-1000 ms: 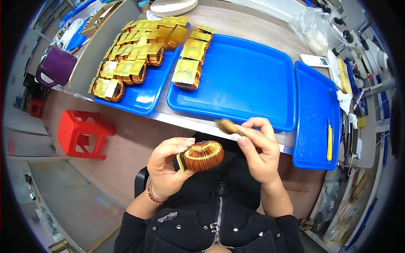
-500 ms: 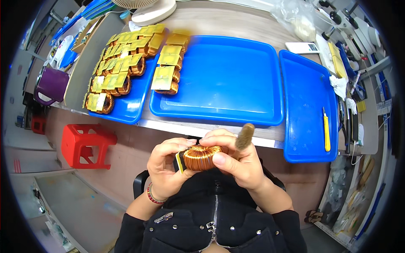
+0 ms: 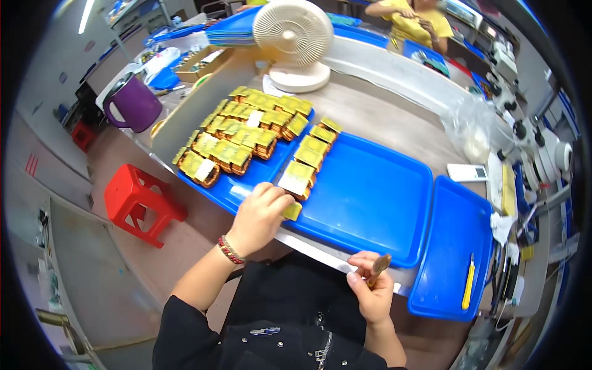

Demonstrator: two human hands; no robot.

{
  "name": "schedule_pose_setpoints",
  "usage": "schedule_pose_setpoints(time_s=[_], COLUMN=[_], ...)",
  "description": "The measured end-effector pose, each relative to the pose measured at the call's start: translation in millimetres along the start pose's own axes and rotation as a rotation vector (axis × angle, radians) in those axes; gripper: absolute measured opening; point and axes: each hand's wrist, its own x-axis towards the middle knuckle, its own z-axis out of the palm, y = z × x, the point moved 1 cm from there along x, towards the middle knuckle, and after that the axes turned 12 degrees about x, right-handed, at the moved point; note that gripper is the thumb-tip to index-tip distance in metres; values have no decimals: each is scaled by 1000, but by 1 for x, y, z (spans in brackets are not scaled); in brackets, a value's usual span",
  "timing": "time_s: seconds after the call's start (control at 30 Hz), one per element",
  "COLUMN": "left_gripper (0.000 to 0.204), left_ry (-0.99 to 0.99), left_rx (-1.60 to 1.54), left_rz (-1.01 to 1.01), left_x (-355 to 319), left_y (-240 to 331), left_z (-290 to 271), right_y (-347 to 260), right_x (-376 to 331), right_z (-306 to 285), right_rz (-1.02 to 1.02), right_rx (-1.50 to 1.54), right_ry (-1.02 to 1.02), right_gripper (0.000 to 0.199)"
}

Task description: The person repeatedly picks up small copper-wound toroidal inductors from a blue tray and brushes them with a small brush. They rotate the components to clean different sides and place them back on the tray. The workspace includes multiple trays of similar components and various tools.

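At the front left corner of the middle blue tray (image 3: 370, 206), my left hand (image 3: 260, 216) is closed on a copper-wound coil. Only the coil's yellow plate (image 3: 292, 211) shows past my fingers; the windings are hidden. Directly behind it, a row of similar coils with yellow plates (image 3: 302, 169) runs along the tray's left side. My right hand (image 3: 373, 293), in front of the table edge, grips a brush with a brown, bristly tip (image 3: 382, 264) pointing up.
Many more coils (image 3: 237, 132) fill the left blue tray (image 3: 228, 194). A yellow-handled blade (image 3: 468, 287) lies in the right tray (image 3: 425, 296). Behind stand a fan (image 3: 290, 37) and a plastic bag (image 3: 472, 132). A purple kettle (image 3: 137, 105), red stool (image 3: 142, 203) and another person (image 3: 416, 24) are farther off.
My left hand has carried the coil from in front of my chest to the middle tray. The right hand has let go of the coil and keeps the brush. The view has tilted.
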Motion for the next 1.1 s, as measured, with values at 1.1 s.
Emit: schedule_pose_setpoints(time_s=[1.1], left_gripper=[84], left_ry=[237], left_rx=[-435], left_rz=[17], left_x=[-77], left_y=[8], left_z=[-28], right_y=[12], right_x=[27], right_z=[81], right_rz=[-637], right_rx=[-900], right_ry=[-209], right_gripper=[12])
